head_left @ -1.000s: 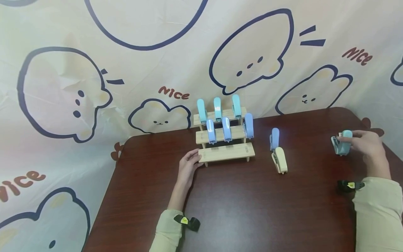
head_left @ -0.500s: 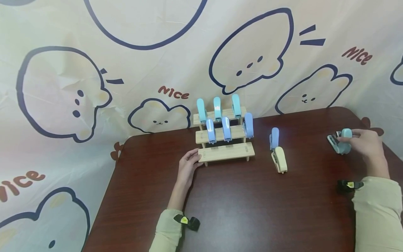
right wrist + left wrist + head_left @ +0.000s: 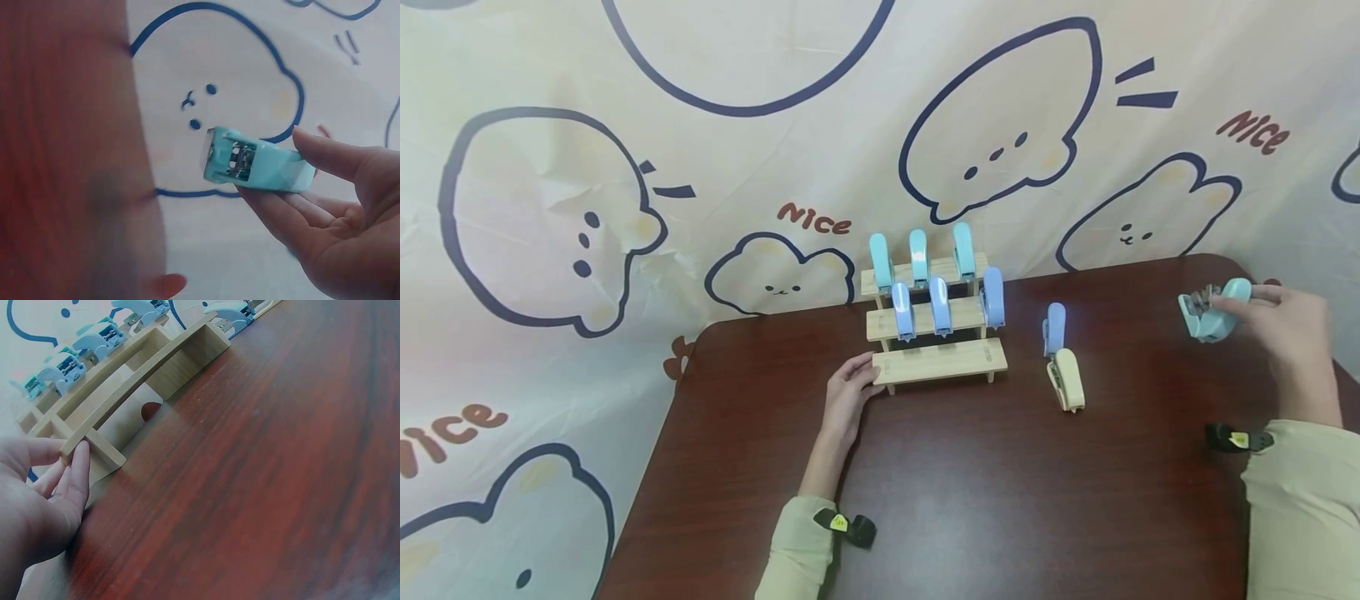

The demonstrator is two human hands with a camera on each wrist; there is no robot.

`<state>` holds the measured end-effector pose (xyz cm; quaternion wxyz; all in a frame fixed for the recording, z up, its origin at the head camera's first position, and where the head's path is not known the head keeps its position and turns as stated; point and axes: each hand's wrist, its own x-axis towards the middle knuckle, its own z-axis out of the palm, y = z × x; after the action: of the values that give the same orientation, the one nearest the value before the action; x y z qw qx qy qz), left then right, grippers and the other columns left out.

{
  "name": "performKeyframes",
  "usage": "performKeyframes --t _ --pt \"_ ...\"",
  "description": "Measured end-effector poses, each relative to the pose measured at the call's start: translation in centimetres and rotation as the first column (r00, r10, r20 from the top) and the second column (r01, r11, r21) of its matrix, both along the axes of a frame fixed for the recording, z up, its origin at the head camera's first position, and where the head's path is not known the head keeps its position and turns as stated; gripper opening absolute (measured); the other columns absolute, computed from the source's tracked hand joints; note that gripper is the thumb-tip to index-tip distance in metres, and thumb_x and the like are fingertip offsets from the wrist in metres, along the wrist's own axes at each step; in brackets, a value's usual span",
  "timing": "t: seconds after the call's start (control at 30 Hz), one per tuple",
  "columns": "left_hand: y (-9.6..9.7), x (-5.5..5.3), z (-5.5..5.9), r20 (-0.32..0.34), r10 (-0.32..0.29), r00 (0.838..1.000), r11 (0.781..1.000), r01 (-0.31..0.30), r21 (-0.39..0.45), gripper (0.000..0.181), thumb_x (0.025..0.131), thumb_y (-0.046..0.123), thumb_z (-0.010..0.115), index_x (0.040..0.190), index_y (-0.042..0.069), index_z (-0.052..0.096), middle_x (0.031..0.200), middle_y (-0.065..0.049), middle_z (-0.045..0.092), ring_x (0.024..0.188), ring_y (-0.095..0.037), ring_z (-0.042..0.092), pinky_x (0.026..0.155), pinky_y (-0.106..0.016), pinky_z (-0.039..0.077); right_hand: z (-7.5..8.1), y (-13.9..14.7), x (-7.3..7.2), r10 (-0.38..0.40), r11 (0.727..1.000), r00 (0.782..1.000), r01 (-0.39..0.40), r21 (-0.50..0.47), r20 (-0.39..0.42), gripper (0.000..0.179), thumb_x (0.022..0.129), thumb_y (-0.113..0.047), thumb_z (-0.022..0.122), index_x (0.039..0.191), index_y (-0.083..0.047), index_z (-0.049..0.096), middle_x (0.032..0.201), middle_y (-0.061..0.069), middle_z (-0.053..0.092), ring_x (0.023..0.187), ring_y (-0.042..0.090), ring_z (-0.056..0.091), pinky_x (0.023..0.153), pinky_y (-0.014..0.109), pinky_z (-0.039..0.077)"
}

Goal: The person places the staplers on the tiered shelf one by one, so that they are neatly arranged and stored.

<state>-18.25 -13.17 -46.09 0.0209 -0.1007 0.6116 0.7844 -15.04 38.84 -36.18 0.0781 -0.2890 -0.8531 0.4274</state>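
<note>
At the left end of the lowest tier of a three-tier wooden rack point(image 3: 940, 362), my left hand point(image 3: 846, 402) pinches the board between thumb and fingers, plain in the left wrist view. Off to the right, my right hand point(image 3: 1294, 337) holds a mint-green stapler point(image 3: 275, 167) by one end, thumb on one side and fingers on the other. Its metal parts show at the far end. The top tier carries mint staplers point(image 3: 919, 258), the middle tier blue staplers point(image 3: 940, 306). No stapler stands on the lowest tier.
A blue stapler point(image 3: 1055, 329) and a cream stapler point(image 3: 1066, 381) lie end to end on the dark wooden table point(image 3: 985, 500), right of the rack. Behind the rack hangs a printed cloth point(image 3: 760, 167), close to the table's back edge.
My right hand has lifted and turned the mint stapler, moving slightly away from me. My left hand stays on the rack, and the other staplers keep their places.
</note>
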Motion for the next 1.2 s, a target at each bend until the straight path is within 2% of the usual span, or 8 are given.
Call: performKeyframes --t 0.13,0.4,0.53,0.73,0.87,0.93,1.07,1.2 --pt "0.0 -0.1 -0.1 0.006 0.001 1.0 1.0 -0.001 0.005 0.036 0.098 0.0 0.066 0.133 -0.005 0.062 0.122 -0.016 0.066 0.092 -0.014 0.068 0.077 -0.026 0.058 1.0 -0.7 0.2 -0.048 0.997 0.997 0.044 -0.058 -0.067 0.065 0.097 -0.048 0.067 0.137 0.002 0.057 0.071 -0.026 0.048 0.082 0.011 0.049 0.065 0.024 0.043" --pt "-0.1 -0.1 -0.2 -0.008 -0.006 1.0 1.0 0.006 0.01 0.037 0.098 0.001 0.066 0.134 -0.008 0.06 0.122 -0.017 0.066 0.092 -0.014 0.068 0.077 -0.026 0.058 2.7 -2.2 0.6 -0.128 0.972 0.982 0.097 -0.213 -0.139 0.02 0.094 -0.049 0.072 0.102 -0.035 0.06 0.084 -0.026 0.052 0.064 -0.01 0.057 0.097 0.029 0.043" --pt "-0.1 0.0 -0.1 -0.008 -0.008 1.0 1.0 0.008 0.014 0.037 0.099 0.001 0.065 0.134 -0.008 0.06 0.123 -0.018 0.066 0.092 -0.014 0.068 0.077 -0.025 0.058 3.5 -3.1 0.9 -0.131 0.963 0.975 0.082 -0.255 -0.179 0.02 0.091 -0.047 0.076 0.1 -0.036 0.062 0.087 -0.024 0.055 0.062 -0.009 0.059 0.087 0.02 0.044" --pt "-0.2 0.0 -0.1 -0.003 -0.01 1.0 1.0 0.01 0.01 0.037 0.099 0.0 0.065 0.134 -0.006 0.061 0.123 -0.016 0.066 0.093 -0.014 0.068 0.078 -0.026 0.059 4.5 -4.6 1.2 -0.101 0.961 0.954 0.019 -0.276 -0.284 0.012 0.093 -0.039 0.078 0.097 -0.037 0.067 0.089 -0.024 0.06 0.066 -0.007 0.062 0.103 0.022 0.045" --pt "-0.1 -0.1 -0.1 -0.004 -0.006 1.0 1.0 0.006 0.007 0.037 0.098 0.001 0.066 0.134 -0.007 0.06 0.121 -0.016 0.065 0.092 -0.014 0.067 0.077 -0.026 0.058 5.1 -5.6 1.5 -0.078 0.963 0.946 -0.01 -0.271 -0.315 0.014 0.091 -0.035 0.08 0.096 -0.035 0.068 0.082 -0.027 0.062 0.068 -0.006 0.062 0.081 0.011 0.049" --pt "0.0 -0.2 -0.1 -0.005 -0.005 1.0 1.0 0.005 0.006 0.037 0.098 0.001 0.066 0.134 -0.007 0.06 0.12 -0.015 0.065 0.091 -0.013 0.067 0.077 -0.025 0.058 5.4 -6.1 1.6 -0.054 0.967 0.948 -0.028 -0.252 -0.314 0.019 0.091 -0.037 0.081 0.104 -0.031 0.069 0.083 -0.027 0.062 0.07 -0.005 0.062 0.075 0.01 0.048" --pt "0.0 -0.2 -0.1 -0.007 -0.009 1.0 1.0 0.009 0.009 0.037 0.098 0.0 0.066 0.134 -0.008 0.06 0.119 -0.014 0.065 0.091 -0.012 0.067 0.077 -0.024 0.058 5.5 -7.3 1.7 0.011 0.97 0.96 -0.079 -0.231 -0.281 0.037 0.091 -0.043 0.079 0.121 -0.026 0.065 0.089 -0.027 0.061 0.073 -0.009 0.063 0.105 0.027 0.045" --pt "-0.1 -0.1 -0.1 -0.009 -0.015 1.0 1.0 0.015 0.004 0.038 0.099 0.001 0.065 0.135 -0.008 0.059 0.119 -0.014 0.065 0.091 -0.012 0.066 0.077 -0.024 0.058 5.5 -8.3 1.8 0.097 0.961 0.955 -0.163 -0.223 -0.282 0.054 0.091 -0.041 0.079 0.135 -0.014 0.061 0.094 -0.026 0.062 0.076 -0.007 0.066 0.094 0.017 0.048"
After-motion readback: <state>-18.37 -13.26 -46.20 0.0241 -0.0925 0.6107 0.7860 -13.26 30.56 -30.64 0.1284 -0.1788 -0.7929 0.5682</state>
